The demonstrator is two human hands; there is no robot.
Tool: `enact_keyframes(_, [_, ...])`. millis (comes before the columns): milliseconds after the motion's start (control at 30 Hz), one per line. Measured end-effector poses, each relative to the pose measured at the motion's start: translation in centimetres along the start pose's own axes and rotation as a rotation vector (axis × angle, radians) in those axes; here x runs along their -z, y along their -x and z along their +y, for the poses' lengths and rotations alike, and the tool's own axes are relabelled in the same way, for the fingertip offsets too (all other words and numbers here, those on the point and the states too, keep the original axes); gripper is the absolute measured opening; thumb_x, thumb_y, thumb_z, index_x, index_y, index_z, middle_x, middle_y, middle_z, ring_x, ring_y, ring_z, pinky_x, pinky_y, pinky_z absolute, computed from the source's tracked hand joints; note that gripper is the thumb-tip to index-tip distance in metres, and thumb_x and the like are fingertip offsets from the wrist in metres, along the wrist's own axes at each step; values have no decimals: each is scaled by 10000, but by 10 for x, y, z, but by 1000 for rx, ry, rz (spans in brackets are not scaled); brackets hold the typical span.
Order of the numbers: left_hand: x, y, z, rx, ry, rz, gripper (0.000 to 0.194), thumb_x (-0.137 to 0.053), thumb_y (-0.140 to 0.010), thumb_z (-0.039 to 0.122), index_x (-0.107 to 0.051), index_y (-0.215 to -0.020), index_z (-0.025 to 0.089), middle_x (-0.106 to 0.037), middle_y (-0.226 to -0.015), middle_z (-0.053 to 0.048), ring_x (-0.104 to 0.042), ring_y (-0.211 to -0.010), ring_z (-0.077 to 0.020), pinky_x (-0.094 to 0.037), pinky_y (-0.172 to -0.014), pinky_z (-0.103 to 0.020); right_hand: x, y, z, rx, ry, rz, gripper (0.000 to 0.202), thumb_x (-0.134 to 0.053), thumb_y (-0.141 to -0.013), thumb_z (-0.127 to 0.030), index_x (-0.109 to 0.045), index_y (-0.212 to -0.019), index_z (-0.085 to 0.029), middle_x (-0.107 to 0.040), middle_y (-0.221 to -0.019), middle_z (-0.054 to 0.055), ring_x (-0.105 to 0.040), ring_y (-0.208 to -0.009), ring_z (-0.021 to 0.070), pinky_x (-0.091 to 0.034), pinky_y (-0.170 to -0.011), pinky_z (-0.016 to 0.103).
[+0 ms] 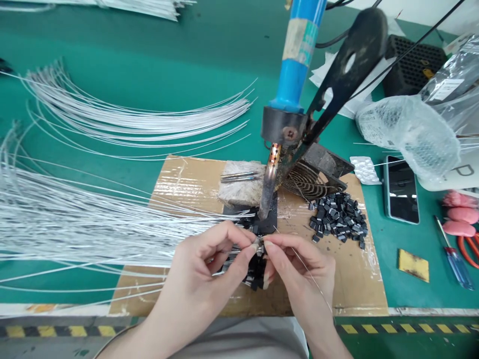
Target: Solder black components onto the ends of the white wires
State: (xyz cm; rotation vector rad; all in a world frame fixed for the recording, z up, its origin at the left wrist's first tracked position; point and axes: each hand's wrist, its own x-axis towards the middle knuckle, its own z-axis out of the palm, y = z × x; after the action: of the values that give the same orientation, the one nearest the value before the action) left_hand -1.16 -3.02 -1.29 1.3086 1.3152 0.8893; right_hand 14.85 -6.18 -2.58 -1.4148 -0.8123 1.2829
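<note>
My left hand [215,264] is closed, thumb and forefinger pinched at a tiny piece mostly hidden by the fingertips. Touching it from the right, my right hand [301,269] is closed too, its thumb and forefinger at the same spot. A thin solder wire [309,273] runs through the right hand and trails toward the wrist. Just above the fingertips points the tip of a blue-handled soldering iron [266,197], held in a black metal bracket [346,70]. Small black parts [256,274] lie beneath the hands. White wires [123,217] reach in from the left.
Cardboard [355,294] covers the work area. A heap of black connector-like pieces [337,217] lies right, below a fan [318,172]. Further right are a phone [401,189], a yellow sponge [413,265] and a screwdriver [458,267]. Another wire bundle [149,117] lies behind.
</note>
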Motion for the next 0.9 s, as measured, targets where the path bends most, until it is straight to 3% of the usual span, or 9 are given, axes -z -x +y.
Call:
enact_keyframes(233, [0,1,-2,10,-19,0,140,-703,-919,209,-750,-795,254,-793,-843,2,-657,-637,-119,-428,-510,-206,-3,0,-1,-21,-70,31,42,-828,-904,-291,-869,-899,-284,-761,-745,-21,-696,-523,103,-633,-512,200])
enact_keyframes(367, [-3,-1,0,4,-18,7,149,-701,-913,198,-747,-782,254,-787,-829,12,-657,-641,-116,-432,-519,-209,-1,1,1,99,85,37,136,-750,-984,-340,-856,-936,-270,-735,-769,-12,-644,-533,107,-578,-508,226])
enact_keyframes(500, [-5,-3,-1,-2,-33,29,151,-703,-907,202,-741,-766,244,-798,-822,-2,-658,-640,-131,-426,-511,-229,5,6,3,225,219,58,397,-423,-1150,-416,-792,-1177,-274,-616,-767,-20,-537,-546,113,-479,-502,243])
enact_keyframes(600, [-6,-4,0,4,-56,52,155,-705,-902,214,-739,-754,239,-809,-842,-16,-664,-645,-140,-403,-493,-239,6,10,2,236,245,71,325,-403,-1159,-363,-657,-1349,-292,-647,-781,-36,-523,-562,123,-452,-526,249])
enact_keyframes(700, [-6,-8,3,10,-57,61,146,-698,-891,218,-741,-753,239,-814,-834,-10,-662,-635,-133,-421,-503,-227,5,11,0,267,309,79,299,-409,-1140,-283,-562,-1397,-278,-704,-789,-32,-574,-602,138,-480,-587,267])
enact_keyframes(767, [-7,-11,7,11,-63,56,136,-700,-868,215,-741,-740,231,-808,-802,-10,-648,-605,-127,-433,-502,-220,5,10,-2,288,362,89,241,-425,-1118,-256,-569,-1311,-271,-670,-770,-40,-569,-595,137,-476,-582,266])
enact_keyframes(833, [-7,-15,11,7,-68,52,130,-700,-849,211,-735,-725,221,-803,-775,-13,-645,-590,-125,-455,-508,-213,8,8,-3,323,433,92,132,-458,-1099,-237,-585,-1092,-270,-587,-729,-59,-527,-571,122,-447,-566,255])
enact_keyframes(900, [-7,-17,14,6,-60,51,132,-697,-843,210,-726,-715,217,-805,-773,-14,-672,-611,-129,-491,-537,-205,11,5,-2,375,492,71,186,-502,-1080,-208,-531,-903,-257,-524,-719,-65,-505,-581,109,-426,-567,241])
